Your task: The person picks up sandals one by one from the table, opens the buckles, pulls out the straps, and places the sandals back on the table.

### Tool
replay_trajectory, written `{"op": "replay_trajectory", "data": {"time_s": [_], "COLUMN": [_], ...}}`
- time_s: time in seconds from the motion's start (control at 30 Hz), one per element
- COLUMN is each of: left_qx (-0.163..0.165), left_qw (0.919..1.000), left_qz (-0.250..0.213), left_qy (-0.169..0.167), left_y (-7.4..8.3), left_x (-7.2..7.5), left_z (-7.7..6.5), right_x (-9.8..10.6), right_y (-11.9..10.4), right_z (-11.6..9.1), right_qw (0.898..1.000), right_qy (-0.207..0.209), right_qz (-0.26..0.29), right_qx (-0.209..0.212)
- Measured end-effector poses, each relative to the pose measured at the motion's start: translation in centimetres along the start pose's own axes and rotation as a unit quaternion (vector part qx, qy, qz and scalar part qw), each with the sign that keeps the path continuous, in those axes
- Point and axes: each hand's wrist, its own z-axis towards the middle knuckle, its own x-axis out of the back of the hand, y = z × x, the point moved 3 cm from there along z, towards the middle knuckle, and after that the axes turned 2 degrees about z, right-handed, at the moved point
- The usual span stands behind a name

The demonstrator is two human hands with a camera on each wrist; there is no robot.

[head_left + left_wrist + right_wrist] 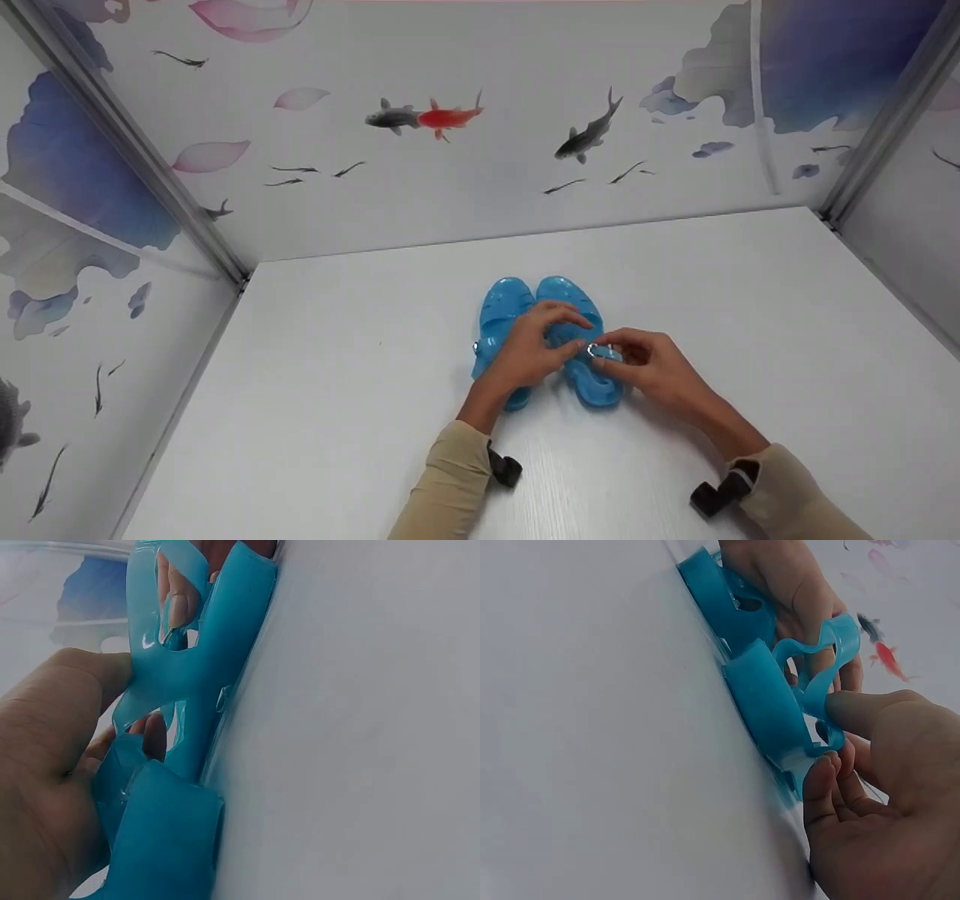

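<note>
A pair of glossy blue jelly sandals stands side by side, toes pointing away: the left sandal (pixel 504 296) and the right sandal (pixel 566 292). My left hand (pixel 534 349) reaches across the left sandal and holds the right one's upper with thumb and curled fingers; its thumb (pixel 112 675) lies against the blue plastic. On the outer side, my right hand (pixel 652 367) pinches the right sandal's ankle strap (pixel 836 645) near a silver buckle (pixel 593 350). The left sandal's strap has a small metal fastener (pixel 475 347). My left hand partly hides both sandals.
Both sandals stand on a white table (pixel 337 390). A white back panel (pixel 465 187) printed with fish and petals rises behind it, with side panels left and right in metal frames. Black wrist cameras (pixel 506 469) sit at both beige cuffs.
</note>
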Motion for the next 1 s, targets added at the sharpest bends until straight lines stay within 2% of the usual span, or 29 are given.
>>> {"op": "replay_trajectory", "data": {"time_s": [0.23, 0.5, 0.77, 1.0], "left_qx": [0.02, 0.008, 0.012, 0.016], "left_qw": [0.9986, 0.9975, 0.9972, 0.9978], "left_qz": [0.006, 0.0, 0.017, 0.043], "left_qy": [-0.049, -0.07, -0.071, -0.047], "left_y": [-0.03, 0.02, -0.03, 0.14], "left_x": [0.12, 0.32, 0.27, -0.23], "left_z": [-0.03, -0.09, -0.1, 0.04], "right_x": [0.1, 0.17, 0.19, 0.25], "right_y": [0.23, 0.27, 0.33, 0.3], "right_z": [0.04, 0.18, 0.36, 0.38], "right_qw": [1.0, 0.999, 0.999, 0.999], "right_qy": [-0.017, -0.031, -0.033, -0.033], "right_qz": [0.005, -0.013, -0.027, -0.022], "right_qx": [0.0, 0.003, 0.006, 0.019]}}
